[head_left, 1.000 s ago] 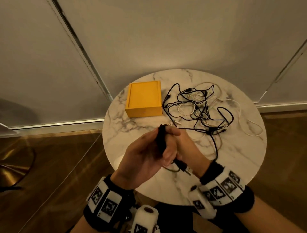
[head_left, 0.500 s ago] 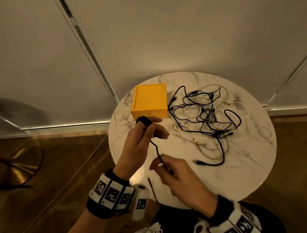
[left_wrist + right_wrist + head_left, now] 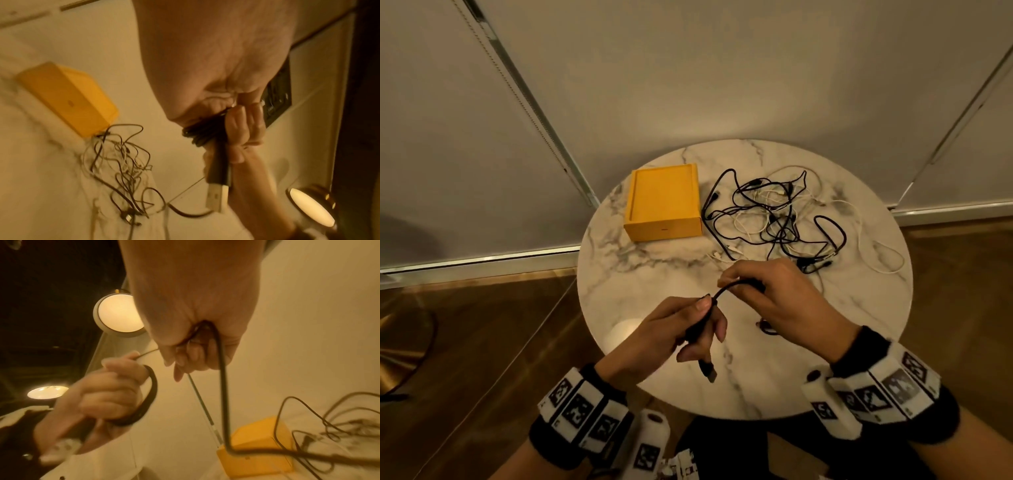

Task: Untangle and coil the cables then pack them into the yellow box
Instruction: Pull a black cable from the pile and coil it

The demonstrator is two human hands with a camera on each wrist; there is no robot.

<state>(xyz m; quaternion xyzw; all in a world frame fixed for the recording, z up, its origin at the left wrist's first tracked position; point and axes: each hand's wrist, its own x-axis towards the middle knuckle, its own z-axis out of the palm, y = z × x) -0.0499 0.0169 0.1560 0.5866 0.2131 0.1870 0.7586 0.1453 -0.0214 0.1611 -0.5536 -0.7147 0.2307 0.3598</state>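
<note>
Your left hand (image 3: 671,329) curls thumb & fingers (image 3: 242,128) round a bundle of black cable (image 3: 700,329), its USB plug (image 3: 709,372) poking out below the fist toward 6 o'clock. Your right hand (image 3: 777,298), just off at 2 o'clock from the left, pinches the same cable btwn thumb & curled fingertips (image 3: 191,356); a short arc of cable bridges the two hands above the marble table (image 3: 640,274). From the right fist the cable runs on toward the tangle (image 3: 774,219) of black & white cables lying at 12 to 2 o'clock on the tabletop. The yellow box (image 3: 662,202) sits at 11 o'clock, lid on, just beside the tangle's left edge; can't tell if they touch. Marker bands wrap both wrists.
</note>
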